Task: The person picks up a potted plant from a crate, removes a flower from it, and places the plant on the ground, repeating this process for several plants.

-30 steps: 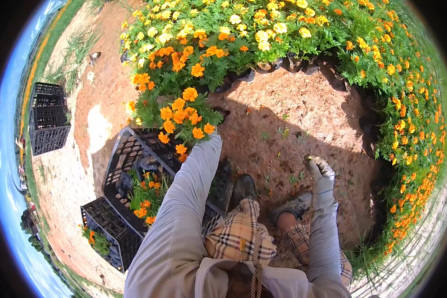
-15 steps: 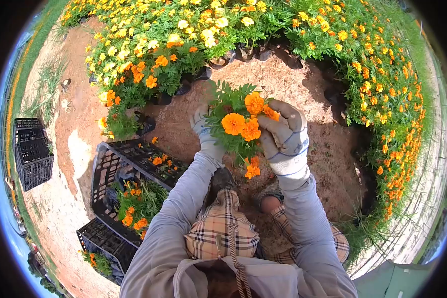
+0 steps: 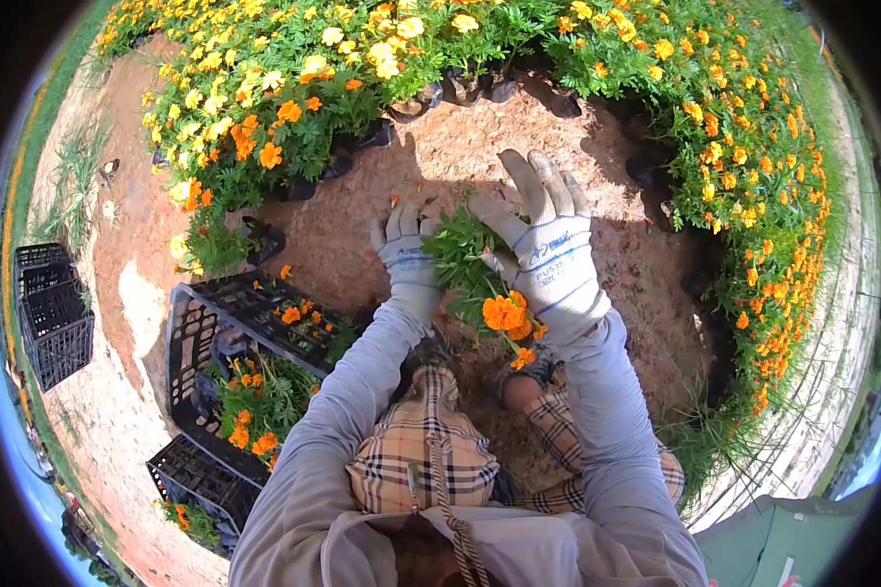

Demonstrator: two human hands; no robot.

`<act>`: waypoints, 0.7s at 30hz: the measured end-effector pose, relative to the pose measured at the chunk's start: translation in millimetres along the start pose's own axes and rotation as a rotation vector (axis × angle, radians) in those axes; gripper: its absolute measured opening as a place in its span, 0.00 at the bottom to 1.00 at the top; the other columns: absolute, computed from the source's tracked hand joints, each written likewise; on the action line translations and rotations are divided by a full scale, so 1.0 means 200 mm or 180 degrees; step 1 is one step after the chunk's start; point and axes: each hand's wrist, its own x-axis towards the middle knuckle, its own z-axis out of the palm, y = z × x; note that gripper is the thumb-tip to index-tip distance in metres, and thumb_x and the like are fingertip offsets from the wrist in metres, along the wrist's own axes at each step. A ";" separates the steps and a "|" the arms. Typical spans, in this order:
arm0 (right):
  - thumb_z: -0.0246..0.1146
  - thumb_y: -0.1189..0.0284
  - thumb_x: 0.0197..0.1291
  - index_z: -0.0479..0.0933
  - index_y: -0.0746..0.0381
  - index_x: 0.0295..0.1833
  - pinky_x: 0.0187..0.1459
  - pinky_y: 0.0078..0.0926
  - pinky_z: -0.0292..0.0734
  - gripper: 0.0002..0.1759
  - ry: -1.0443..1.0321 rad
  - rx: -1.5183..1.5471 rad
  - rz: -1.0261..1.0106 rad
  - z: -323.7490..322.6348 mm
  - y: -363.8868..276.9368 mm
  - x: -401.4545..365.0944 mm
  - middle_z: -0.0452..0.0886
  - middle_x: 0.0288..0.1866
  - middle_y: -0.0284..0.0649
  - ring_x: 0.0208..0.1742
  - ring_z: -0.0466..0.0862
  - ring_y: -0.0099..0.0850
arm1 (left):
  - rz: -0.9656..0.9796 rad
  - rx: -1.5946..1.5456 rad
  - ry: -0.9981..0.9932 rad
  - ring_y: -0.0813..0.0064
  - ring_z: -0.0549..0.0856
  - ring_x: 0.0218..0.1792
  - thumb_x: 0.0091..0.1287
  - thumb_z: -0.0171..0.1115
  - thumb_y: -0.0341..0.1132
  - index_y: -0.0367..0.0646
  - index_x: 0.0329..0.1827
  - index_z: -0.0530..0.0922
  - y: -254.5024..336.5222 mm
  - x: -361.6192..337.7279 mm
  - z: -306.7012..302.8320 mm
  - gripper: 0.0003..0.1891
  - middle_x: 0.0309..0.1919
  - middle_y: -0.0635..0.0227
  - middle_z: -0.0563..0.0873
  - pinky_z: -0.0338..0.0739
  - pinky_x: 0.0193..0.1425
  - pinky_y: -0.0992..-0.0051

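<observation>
Between my two gloved hands is a marigold plant with green leaves; its orange blooms hang toward me, below my right palm. My left hand is at the plant's left side, fingers stretched away from me. My right hand lies against its right side, fingers spread and pointing up and forward. Neither hand's fingers are wrapped round the plant. The plant's base is hidden among the leaves and gloves.
Potted marigolds in dark bags curve round the front and right. At the left, a black crate holds orange marigolds, beside a lower crate. Stacked crates stand farther left. A green canopy-like object is at the lower right.
My right hand has opened from its bent-finger pose near the blooms. The blooms have swung down toward me, and my left hand shows more fully. The view has shifted slightly.
</observation>
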 end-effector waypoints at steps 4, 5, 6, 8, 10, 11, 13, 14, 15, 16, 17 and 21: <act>0.68 0.59 0.45 0.76 0.54 0.51 0.63 0.46 0.59 0.25 0.0315 -0.0309 -0.0444 0.12 0.08 -0.02 0.74 0.55 0.38 0.61 0.70 0.36 | -0.0032 0.0082 -0.0439 0.63 0.70 0.58 0.53 0.59 0.41 0.50 0.42 0.75 -0.01 -0.03 0.00 0.14 0.52 0.65 0.74 0.54 0.63 0.47; 0.66 0.59 0.49 0.76 0.56 0.50 0.62 0.44 0.61 0.23 0.0512 0.0817 0.0046 0.12 0.07 -0.03 0.75 0.55 0.39 0.59 0.71 0.35 | -0.0086 0.0120 -0.0458 0.63 0.69 0.58 0.53 0.59 0.42 0.49 0.44 0.75 -0.02 -0.04 0.02 0.16 0.52 0.64 0.74 0.54 0.63 0.48; 0.64 0.58 0.53 0.77 0.58 0.49 0.61 0.41 0.63 0.21 0.0701 0.1938 0.0543 0.11 0.06 -0.04 0.75 0.55 0.39 0.58 0.73 0.34 | -0.0139 0.0159 -0.0477 0.62 0.69 0.58 0.53 0.59 0.43 0.49 0.45 0.75 -0.02 -0.05 0.04 0.17 0.52 0.64 0.74 0.54 0.64 0.49; 0.60 0.58 0.60 0.77 0.62 0.47 0.58 0.35 0.67 0.19 0.1596 0.4175 0.1732 0.10 0.09 -0.02 0.77 0.54 0.40 0.54 0.75 0.32 | -0.0269 0.0122 -0.0686 0.62 0.69 0.58 0.53 0.59 0.43 0.49 0.46 0.75 -0.04 -0.08 0.06 0.18 0.52 0.64 0.74 0.54 0.64 0.49; 0.57 0.59 0.65 0.78 0.64 0.46 0.57 0.31 0.68 0.18 0.2396 0.5008 0.2583 0.02 0.20 0.02 0.78 0.53 0.40 0.52 0.76 0.32 | -0.0441 -0.0079 -0.1115 0.62 0.69 0.58 0.53 0.59 0.44 0.49 0.47 0.75 -0.06 -0.11 0.05 0.18 0.52 0.64 0.73 0.54 0.64 0.50; 0.56 0.60 0.66 0.78 0.64 0.45 0.57 0.30 0.67 0.18 0.2435 0.4755 0.2735 -0.02 0.27 0.00 0.78 0.54 0.39 0.52 0.77 0.31 | -0.0520 -0.0222 -0.1353 0.62 0.69 0.58 0.53 0.59 0.44 0.49 0.47 0.75 -0.07 -0.12 0.05 0.19 0.52 0.64 0.73 0.54 0.64 0.50; 0.61 0.64 0.60 0.77 0.60 0.51 0.60 0.36 0.65 0.17 0.0723 0.2750 0.2300 0.11 0.47 -0.17 0.76 0.56 0.45 0.55 0.75 0.36 | -0.0640 -0.0404 -0.1689 0.62 0.69 0.58 0.53 0.59 0.44 0.49 0.48 0.75 -0.08 -0.14 0.04 0.19 0.52 0.63 0.73 0.54 0.64 0.50; 0.64 0.65 0.55 0.79 0.59 0.49 0.60 0.37 0.65 0.17 0.0833 0.1511 0.1678 0.10 0.44 -0.17 0.75 0.57 0.45 0.56 0.74 0.40 | -0.0686 -0.0470 -0.1809 0.62 0.69 0.58 0.53 0.59 0.44 0.49 0.48 0.75 -0.10 -0.14 0.03 0.20 0.52 0.63 0.73 0.54 0.64 0.51; 0.67 0.66 0.50 0.80 0.57 0.48 0.60 0.39 0.66 0.18 0.0921 0.0282 0.1023 0.07 0.36 -0.16 0.73 0.58 0.46 0.57 0.73 0.44 | -0.0706 -0.0505 -0.1874 0.62 0.69 0.58 0.52 0.60 0.44 0.49 0.48 0.75 -0.10 -0.13 0.03 0.20 0.52 0.63 0.73 0.54 0.64 0.51; 0.68 0.66 0.46 0.81 0.56 0.45 0.59 0.40 0.66 0.17 0.1200 0.0453 0.0863 0.03 0.28 -0.14 0.74 0.58 0.44 0.58 0.72 0.47 | -0.0706 -0.0526 -0.1911 0.62 0.69 0.58 0.52 0.60 0.44 0.49 0.48 0.75 -0.10 -0.13 0.03 0.20 0.52 0.63 0.73 0.54 0.64 0.51; 0.69 0.67 0.42 0.82 0.56 0.42 0.59 0.42 0.66 0.17 0.1474 0.0628 0.0710 -0.01 0.17 -0.11 0.74 0.57 0.43 0.59 0.71 0.50 | -0.0703 -0.0534 -0.1946 0.62 0.69 0.58 0.52 0.60 0.45 0.49 0.49 0.75 -0.10 -0.13 0.02 0.21 0.52 0.63 0.73 0.54 0.65 0.51; 0.72 0.65 0.39 0.79 0.52 0.40 0.59 0.46 0.64 0.18 0.0780 0.0484 -0.0157 0.00 -0.04 -0.09 0.72 0.58 0.43 0.62 0.68 0.47 | -0.0696 -0.0550 -0.2036 0.62 0.68 0.58 0.52 0.60 0.45 0.48 0.50 0.75 -0.10 -0.12 0.02 0.22 0.52 0.63 0.73 0.54 0.65 0.52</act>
